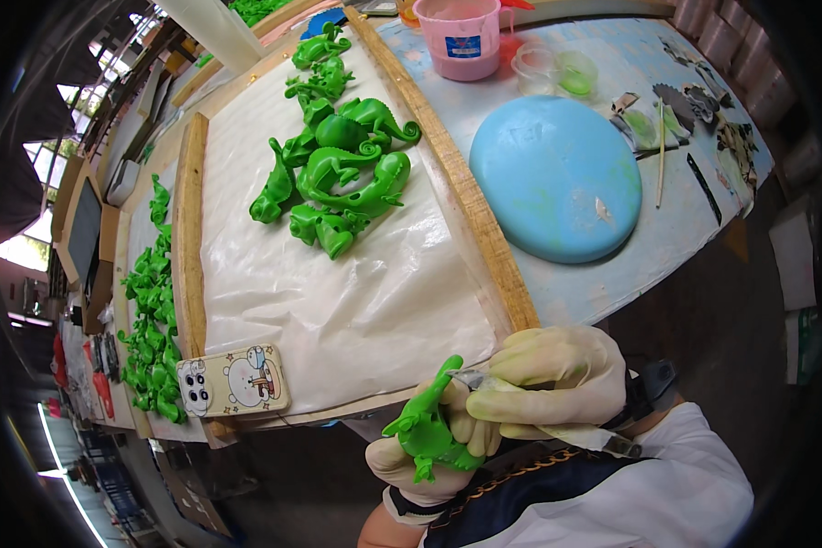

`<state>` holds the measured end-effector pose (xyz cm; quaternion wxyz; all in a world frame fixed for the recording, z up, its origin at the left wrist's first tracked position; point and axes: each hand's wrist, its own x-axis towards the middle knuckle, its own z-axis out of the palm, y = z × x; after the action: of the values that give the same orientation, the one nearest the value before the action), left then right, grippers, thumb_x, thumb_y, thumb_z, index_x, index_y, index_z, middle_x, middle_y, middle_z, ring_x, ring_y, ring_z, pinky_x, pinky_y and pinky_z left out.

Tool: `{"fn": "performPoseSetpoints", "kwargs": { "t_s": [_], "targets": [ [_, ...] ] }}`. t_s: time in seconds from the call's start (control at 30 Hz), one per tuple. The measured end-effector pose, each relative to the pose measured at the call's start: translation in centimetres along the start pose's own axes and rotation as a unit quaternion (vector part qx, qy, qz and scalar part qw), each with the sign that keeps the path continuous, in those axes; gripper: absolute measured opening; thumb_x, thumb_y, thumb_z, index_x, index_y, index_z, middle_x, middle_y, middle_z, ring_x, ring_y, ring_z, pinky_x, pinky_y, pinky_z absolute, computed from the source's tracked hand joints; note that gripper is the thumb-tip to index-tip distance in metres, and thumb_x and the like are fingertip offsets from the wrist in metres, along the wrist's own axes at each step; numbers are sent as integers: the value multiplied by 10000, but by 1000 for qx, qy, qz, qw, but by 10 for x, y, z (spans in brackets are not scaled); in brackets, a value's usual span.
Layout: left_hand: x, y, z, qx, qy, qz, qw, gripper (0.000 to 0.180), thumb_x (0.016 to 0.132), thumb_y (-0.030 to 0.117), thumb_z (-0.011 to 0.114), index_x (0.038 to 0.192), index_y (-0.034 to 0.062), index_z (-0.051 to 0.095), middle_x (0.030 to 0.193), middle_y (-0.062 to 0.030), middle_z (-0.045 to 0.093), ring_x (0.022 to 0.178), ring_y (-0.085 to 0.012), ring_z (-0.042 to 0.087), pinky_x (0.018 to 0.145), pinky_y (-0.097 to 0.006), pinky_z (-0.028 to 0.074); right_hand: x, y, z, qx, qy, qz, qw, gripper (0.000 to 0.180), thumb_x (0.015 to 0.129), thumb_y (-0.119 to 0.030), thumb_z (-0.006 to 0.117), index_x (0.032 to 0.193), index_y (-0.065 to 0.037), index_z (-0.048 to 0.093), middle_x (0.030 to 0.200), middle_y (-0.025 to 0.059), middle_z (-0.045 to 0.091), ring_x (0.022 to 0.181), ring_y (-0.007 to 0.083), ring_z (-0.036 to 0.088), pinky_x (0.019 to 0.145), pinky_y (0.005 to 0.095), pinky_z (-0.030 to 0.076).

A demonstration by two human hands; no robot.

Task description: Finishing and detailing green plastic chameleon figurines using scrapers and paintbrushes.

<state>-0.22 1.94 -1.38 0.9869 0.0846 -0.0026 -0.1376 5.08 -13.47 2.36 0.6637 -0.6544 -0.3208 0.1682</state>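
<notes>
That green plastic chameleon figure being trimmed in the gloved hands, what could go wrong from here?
1. The small blade in the right hand works close to the left hand gripping the green plastic chameleon figure; a slip might cut the thin glove.
2. The figure is held over the floor beyond the table edge, so it could drop.
3. The phone in its cartoon case overhangs that edge; an elbow might knock it.

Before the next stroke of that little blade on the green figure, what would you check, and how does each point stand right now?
1. Left hand grips the green figure firmly: ok.
2. Right hand holds the small blade against the figure: ok.
3. Both hands gloved: ok.
4. Left fingers out of the blade's path: cannot tell, they sit close beneath it.
5. Room on the white sheet for the figure, beside the pile of green figures: ok.
6. Phone at the board's edge, safely seated: cannot tell.
</notes>
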Motion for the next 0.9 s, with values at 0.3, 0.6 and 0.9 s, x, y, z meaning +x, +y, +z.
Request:
{"fn": "performPoseSetpoints", "kwargs": {
  "t_s": [0.3, 0.6, 0.9],
  "targets": [
    [-1, 2, 0, -7, -5, -3, 1000, 559, 593, 387, 494, 972, -21, 446, 619, -71, 428, 511, -201, 409, 501, -315, 316, -4, 7, 0, 66, 38, -106, 991, 158, 755, -63, 577, 879, 36, 578, 753, 130, 531, 586, 233, 525, 508, 287, 408],
    [-5, -2, 9, 106, 124, 72, 984, 519, 610, 346, 508, 959, -32, 441, 637, -88, 433, 553, -212, 427, 524, -349, 343, -2, 10, 7, -58, 95, -224, 968, 231, 766, -33, 543, 963, 87, 542, 767, 146, 553, 618, 221, 555, 550, 278, 440],
    [-5, 2, 1, 40, 50, 10, 998, 504, 594, 374, 511, 895, -26, 454, 633, -78, 448, 556, -202, 433, 513, -314, 340, 0, 9, 12, -33, 159, -215, 963, 212, 770, -32, 506, 939, 89, 545, 705, 165, 569, 590, 264, 561, 561, 305, 462]
  ]
}}
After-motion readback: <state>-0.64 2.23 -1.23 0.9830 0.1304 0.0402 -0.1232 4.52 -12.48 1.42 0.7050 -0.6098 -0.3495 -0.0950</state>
